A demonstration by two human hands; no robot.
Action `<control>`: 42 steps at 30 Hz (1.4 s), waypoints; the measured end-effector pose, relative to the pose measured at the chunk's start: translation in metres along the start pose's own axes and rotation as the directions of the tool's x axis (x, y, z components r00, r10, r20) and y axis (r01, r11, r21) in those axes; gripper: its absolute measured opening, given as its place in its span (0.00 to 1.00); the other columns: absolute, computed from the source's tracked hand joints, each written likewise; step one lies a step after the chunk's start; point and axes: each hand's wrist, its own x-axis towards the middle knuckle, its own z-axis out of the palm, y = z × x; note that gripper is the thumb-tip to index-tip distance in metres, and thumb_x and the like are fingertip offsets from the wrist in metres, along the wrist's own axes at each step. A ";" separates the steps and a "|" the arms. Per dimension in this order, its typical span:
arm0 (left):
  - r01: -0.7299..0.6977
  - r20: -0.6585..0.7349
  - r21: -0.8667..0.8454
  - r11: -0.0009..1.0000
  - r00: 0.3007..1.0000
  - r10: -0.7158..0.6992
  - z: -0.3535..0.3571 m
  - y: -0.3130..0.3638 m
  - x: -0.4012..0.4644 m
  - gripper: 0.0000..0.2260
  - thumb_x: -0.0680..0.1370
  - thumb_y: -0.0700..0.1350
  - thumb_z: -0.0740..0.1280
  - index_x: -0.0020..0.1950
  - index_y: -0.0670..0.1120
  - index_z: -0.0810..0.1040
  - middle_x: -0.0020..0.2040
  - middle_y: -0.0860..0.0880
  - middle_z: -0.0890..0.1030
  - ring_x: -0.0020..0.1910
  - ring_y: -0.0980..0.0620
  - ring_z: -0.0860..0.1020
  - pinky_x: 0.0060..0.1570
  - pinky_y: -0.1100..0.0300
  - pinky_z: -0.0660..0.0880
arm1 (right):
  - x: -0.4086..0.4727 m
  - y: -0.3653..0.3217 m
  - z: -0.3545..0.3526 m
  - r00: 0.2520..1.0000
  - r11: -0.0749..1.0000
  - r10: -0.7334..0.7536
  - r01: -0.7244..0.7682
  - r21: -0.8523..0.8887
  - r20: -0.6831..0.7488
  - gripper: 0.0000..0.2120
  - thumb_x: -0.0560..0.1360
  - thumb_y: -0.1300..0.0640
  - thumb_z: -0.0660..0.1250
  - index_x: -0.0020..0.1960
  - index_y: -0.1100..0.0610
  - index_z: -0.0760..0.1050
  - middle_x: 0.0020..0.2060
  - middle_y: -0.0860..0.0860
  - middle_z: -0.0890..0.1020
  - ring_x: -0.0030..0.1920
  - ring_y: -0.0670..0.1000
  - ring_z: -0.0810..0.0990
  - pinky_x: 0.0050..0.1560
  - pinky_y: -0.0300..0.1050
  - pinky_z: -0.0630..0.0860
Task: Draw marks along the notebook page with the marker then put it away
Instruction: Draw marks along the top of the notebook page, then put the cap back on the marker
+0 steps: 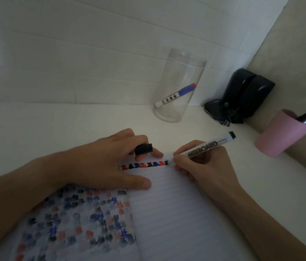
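An open lined notebook (176, 213) lies on the white desk. A row of red, blue and black marks (144, 165) runs along the top line of its right page. My right hand (203, 166) grips a white whiteboard marker (204, 146) with its tip down at the right end of that row. My left hand (107, 162) presses flat on the notebook's upper left and pinches the black marker cap (143, 149) between its fingers. The left page (77, 223) is covered in faded coloured marks.
A clear plastic jar (178, 87) stands behind the notebook with a blue-capped marker (174, 95) leaning inside. A black device with cables (242, 95) sits in the corner. At the right edge, a pink cup (280, 134) holds pens. White tiled wall behind.
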 end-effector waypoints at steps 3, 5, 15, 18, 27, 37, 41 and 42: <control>-0.009 -0.006 -0.002 1.000 1.000 0.009 0.001 -0.003 0.001 0.27 0.72 0.69 0.69 0.69 0.73 0.66 0.50 0.66 0.68 0.55 0.63 0.72 0.48 0.69 0.70 | 0.002 0.003 0.000 0.998 0.999 0.011 -0.013 -0.035 -0.055 0.04 0.69 0.62 0.73 0.36 0.56 0.84 0.29 0.52 0.85 0.30 0.45 0.81 0.32 0.38 0.76; -0.012 -0.003 -0.005 1.000 1.000 0.012 0.001 -0.004 0.001 0.27 0.72 0.69 0.69 0.70 0.73 0.66 0.50 0.67 0.67 0.56 0.63 0.72 0.48 0.69 0.70 | 0.003 0.004 0.000 0.995 0.999 0.018 -0.022 -0.035 -0.096 0.02 0.68 0.60 0.73 0.36 0.57 0.84 0.29 0.52 0.85 0.30 0.46 0.82 0.33 0.40 0.77; -0.028 -0.018 0.011 1.000 0.999 0.028 0.002 -0.006 0.002 0.27 0.72 0.68 0.70 0.69 0.72 0.68 0.51 0.64 0.68 0.56 0.62 0.73 0.52 0.67 0.71 | 0.004 0.003 -0.008 0.997 0.946 0.010 0.015 0.323 -0.075 0.04 0.73 0.64 0.74 0.47 0.60 0.86 0.32 0.56 0.82 0.32 0.51 0.77 0.30 0.39 0.74; -0.023 -0.009 0.010 1.000 1.000 0.023 0.000 -0.005 0.001 0.26 0.72 0.68 0.70 0.69 0.71 0.68 0.49 0.66 0.68 0.55 0.62 0.73 0.52 0.68 0.70 | 0.004 0.000 -0.009 0.995 0.879 0.046 0.004 0.476 -0.094 0.07 0.73 0.63 0.72 0.49 0.61 0.86 0.35 0.57 0.83 0.35 0.51 0.79 0.33 0.41 0.76; -0.126 -0.007 0.002 0.992 0.992 0.126 0.015 -0.041 -0.010 0.30 0.73 0.73 0.59 0.45 0.48 0.84 0.42 0.50 0.81 0.48 0.52 0.83 0.39 0.73 0.75 | -0.006 -0.008 -0.007 0.975 0.548 0.214 -0.173 0.818 0.063 0.07 0.67 0.62 0.70 0.43 0.62 0.84 0.32 0.56 0.83 0.31 0.50 0.82 0.33 0.38 0.81; -0.055 -0.603 -0.099 0.994 0.798 -0.016 -0.002 0.002 -0.001 0.05 0.74 0.50 0.76 0.50 0.57 0.87 0.46 0.61 0.87 0.47 0.59 0.83 0.46 0.65 0.77 | -0.007 -0.002 -0.011 0.984 0.553 0.139 -0.167 0.816 0.107 0.10 0.68 0.60 0.68 0.43 0.62 0.87 0.33 0.56 0.83 0.33 0.50 0.81 0.34 0.39 0.80; -0.079 -0.609 -0.148 0.986 0.793 -0.028 -0.004 0.002 -0.003 0.11 0.70 0.49 0.80 0.51 0.56 0.88 0.45 0.58 0.87 0.42 0.53 0.84 0.45 0.64 0.80 | -0.008 -0.003 -0.009 0.988 0.590 0.117 -0.151 0.793 0.102 0.09 0.67 0.60 0.69 0.42 0.60 0.86 0.34 0.58 0.85 0.33 0.51 0.82 0.34 0.40 0.82; -0.084 -0.607 -0.153 0.985 0.794 -0.026 -0.004 0.002 -0.002 0.11 0.70 0.48 0.81 0.50 0.56 0.87 0.44 0.57 0.87 0.42 0.52 0.84 0.45 0.64 0.80 | -0.007 -0.002 -0.009 0.989 0.597 0.109 -0.142 0.790 0.095 0.07 0.67 0.61 0.69 0.42 0.59 0.85 0.35 0.59 0.85 0.33 0.52 0.83 0.34 0.40 0.82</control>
